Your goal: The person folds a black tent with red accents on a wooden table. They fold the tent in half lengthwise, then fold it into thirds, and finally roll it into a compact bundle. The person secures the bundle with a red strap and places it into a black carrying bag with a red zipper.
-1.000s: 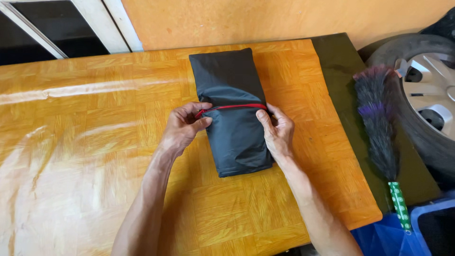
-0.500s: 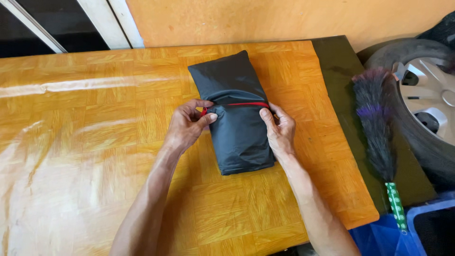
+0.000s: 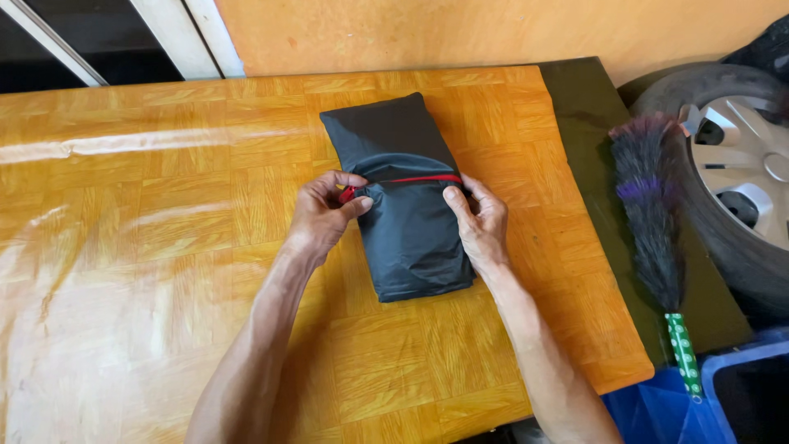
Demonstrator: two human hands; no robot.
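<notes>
A folded dark grey fabric bundle (image 3: 403,193) lies on the orange wood-pattern table (image 3: 148,247), slightly tilted. A thin red band (image 3: 419,178) runs across its middle. My left hand (image 3: 322,215) pinches the band's red end at the bundle's left edge. My right hand (image 3: 477,218) grips the bundle's right edge where the band meets it, thumb on top of the fabric.
A feather duster (image 3: 649,205) with a green patterned handle lies on a dark olive cloth (image 3: 592,123) at the table's right. A car wheel (image 3: 731,156) leans beyond it. A blue bin (image 3: 723,395) sits at the lower right. An orange wall runs along the back.
The bundle has turned slightly, its near end swinging rightward. My left fingers have closed tighter on the band's red end. Both hands stay at the bundle's sides.
</notes>
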